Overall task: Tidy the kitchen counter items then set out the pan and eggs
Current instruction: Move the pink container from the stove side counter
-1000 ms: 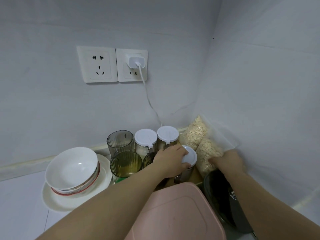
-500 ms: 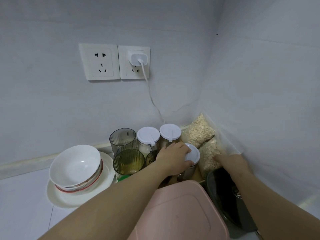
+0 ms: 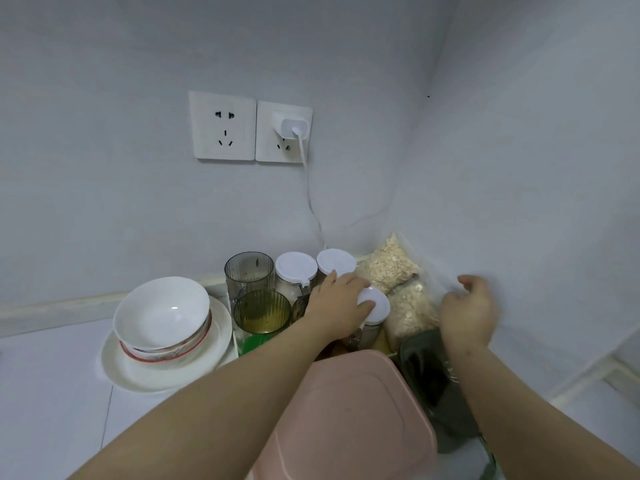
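At the counter's back corner, storage goods sit packed tight against both walls, presumably to free the front surface for cooking. Left hand (image 3: pixel 337 306) lies over the front jar (image 3: pixel 377 306), fingers across its white lid, thumb curled against the lid's near edge: a top-down grasp, suited to sliding or seating it among its neighbours. Forearm reaches in from low left, wrist flat.

Right hand (image 3: pixel 467 310) hovers above the oat bags (image 3: pixel 388 265), close to the side wall, wrist cocked upward, fingers loosely curled. Motion blur; cannot tell whether it pinches the bag's clear top or holds nothing.

Rear jars (image 3: pixel 296 271) and ribbed tumblers (image 3: pixel 261 311) stand just behind and left of the held jar; stacked bowls (image 3: pixel 162 313) further left. Pink lid (image 3: pixel 346 420) and dark vessel (image 3: pixel 429 372) lie nearest the person, under the arms. Whether that vessel is the pan, unclear. Eggs not in view.

Judgement: tidying step under way, setting-out not yet begun
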Tool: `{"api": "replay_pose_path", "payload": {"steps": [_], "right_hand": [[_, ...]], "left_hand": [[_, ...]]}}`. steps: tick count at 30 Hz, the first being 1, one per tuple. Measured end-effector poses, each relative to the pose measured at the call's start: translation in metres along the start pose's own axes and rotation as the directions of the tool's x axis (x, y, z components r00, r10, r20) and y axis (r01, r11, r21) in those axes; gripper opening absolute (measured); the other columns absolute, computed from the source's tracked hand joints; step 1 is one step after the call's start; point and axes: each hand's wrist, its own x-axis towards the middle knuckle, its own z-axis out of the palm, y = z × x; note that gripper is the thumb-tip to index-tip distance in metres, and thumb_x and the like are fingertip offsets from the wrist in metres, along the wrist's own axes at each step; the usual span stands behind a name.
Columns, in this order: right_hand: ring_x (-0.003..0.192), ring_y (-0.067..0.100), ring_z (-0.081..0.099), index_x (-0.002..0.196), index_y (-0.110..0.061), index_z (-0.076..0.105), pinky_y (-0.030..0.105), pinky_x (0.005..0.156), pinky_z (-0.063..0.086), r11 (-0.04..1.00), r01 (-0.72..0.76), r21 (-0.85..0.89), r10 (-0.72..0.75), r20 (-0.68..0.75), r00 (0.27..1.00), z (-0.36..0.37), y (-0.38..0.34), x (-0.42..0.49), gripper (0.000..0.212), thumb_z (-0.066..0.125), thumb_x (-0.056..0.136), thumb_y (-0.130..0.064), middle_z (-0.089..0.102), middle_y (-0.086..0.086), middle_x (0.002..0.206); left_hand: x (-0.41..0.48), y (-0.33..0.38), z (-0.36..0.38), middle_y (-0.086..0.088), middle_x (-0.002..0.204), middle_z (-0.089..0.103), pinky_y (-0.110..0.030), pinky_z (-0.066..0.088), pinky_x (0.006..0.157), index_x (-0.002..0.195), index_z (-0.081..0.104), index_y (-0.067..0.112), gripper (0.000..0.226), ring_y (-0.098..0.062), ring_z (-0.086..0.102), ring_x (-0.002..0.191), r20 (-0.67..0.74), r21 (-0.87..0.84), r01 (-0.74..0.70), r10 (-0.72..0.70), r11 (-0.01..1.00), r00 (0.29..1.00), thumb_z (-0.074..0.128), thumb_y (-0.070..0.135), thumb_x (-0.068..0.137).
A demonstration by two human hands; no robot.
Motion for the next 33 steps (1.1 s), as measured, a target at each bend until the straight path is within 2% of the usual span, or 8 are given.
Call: {"api": "replay_pose_path", "payload": {"steps": [4,11,14,19,22,26,30,33], "right_hand": [[0.114,0.037,0.048,0.117,-0.005,0.058,0.043,0.092,0.039,0.997,0.070,0.037,-0.069,-0.026,0.997,0.005,-0.036,-0.041,0.033,0.053,0.085,-0.003,0.057,0.018,0.121],[0.090,0.018,0.048,0.099,-0.014,0.055,0.024,0.075,0.035,0.929,-0.083,0.361,-0.072,0.395,0.916,0.006,-0.099,-0.145,0.014,0.049,0.090,-0.004,0.056,0.003,0.095],[0.086,0.016,0.050,0.096,-0.012,0.057,0.023,0.071,0.038,0.889,-0.188,0.417,-0.081,0.549,0.832,0.011,-0.124,-0.207,0.014,0.050,0.088,-0.002,0.055,-0.003,0.085],[0.073,0.010,0.049,0.081,-0.016,0.057,0.019,0.061,0.036,0.835,-0.307,0.457,-0.170,0.744,0.647,0.024,-0.158,-0.331,0.019,0.050,0.086,0.001,0.054,-0.004,0.081],[0.079,0.015,0.053,0.078,-0.020,0.057,0.026,0.070,0.039,0.850,-0.351,0.393,-0.190,0.850,0.491,0.024,-0.174,-0.415,0.021,0.050,0.087,-0.003,0.057,-0.004,0.084],[0.081,0.020,0.054,0.080,-0.019,0.057,0.032,0.075,0.044,0.876,-0.346,0.337,-0.217,0.915,0.342,0.017,-0.193,-0.500,0.018,0.049,0.089,-0.005,0.058,0.001,0.082],[0.087,0.019,0.055,0.084,-0.019,0.059,0.035,0.085,0.047,0.898,-0.339,0.281,-0.216,0.952,0.218,0.007,-0.203,-0.564,0.016,0.050,0.088,-0.007,0.059,0.003,0.089],[0.080,0.016,0.055,0.089,-0.015,0.061,0.028,0.072,0.046,0.907,-0.337,0.252,-0.213,0.966,0.149,-0.002,-0.203,-0.592,0.013,0.051,0.089,-0.008,0.058,0.002,0.086]], "left_hand": [[-0.033,-0.001,-0.032,-0.005,0.126,0.057,-0.037,0.041,0.100,0.124,0.055,0.017,0.033,-0.026,0.050,0.118,-0.169,-0.279,0.108,-0.159,0.954,0.973,0.045,0.029,0.095],[-0.122,-0.029,-0.084,0.000,0.103,0.060,-0.026,0.041,0.081,0.102,0.061,0.021,0.016,-0.019,0.055,0.097,-0.147,-0.680,0.202,-0.401,0.705,0.904,0.047,0.027,0.096],[-0.187,-0.059,-0.104,0.003,0.088,0.059,-0.028,0.044,0.076,0.082,0.059,0.024,0.015,-0.020,0.059,0.085,-0.158,-0.764,0.228,-0.518,0.603,0.841,0.050,0.020,0.093],[-0.320,-0.107,-0.133,0.004,0.090,0.060,-0.022,0.042,0.068,0.091,0.060,0.020,0.012,-0.012,0.060,0.077,-0.226,-0.823,0.252,-0.700,0.510,0.678,0.049,0.018,0.094],[-0.402,-0.139,-0.146,0.000,0.087,0.061,-0.019,0.042,0.061,0.086,0.060,0.021,0.015,-0.010,0.058,0.070,-0.275,-0.838,0.258,-0.780,0.481,0.562,0.049,0.014,0.094],[-0.492,-0.171,-0.156,-0.004,0.080,0.063,-0.030,0.049,0.070,0.092,0.064,0.014,0.014,-0.015,0.058,0.072,-0.263,-0.880,0.264,-0.869,0.394,0.419,0.049,0.012,0.093],[-0.563,-0.186,-0.159,0.000,0.086,0.064,-0.023,0.045,0.066,0.089,0.063,0.017,0.015,-0.011,0.060,0.073,-0.282,-0.894,0.258,-0.907,0.367,0.313,0.049,0.015,0.093],[-0.593,-0.192,-0.158,0.000,0.086,0.064,-0.023,0.045,0.067,0.089,0.062,0.020,0.015,-0.013,0.061,0.077,-0.274,-0.911,0.242,-0.930,0.333,0.245,0.049,0.014,0.092]]}}
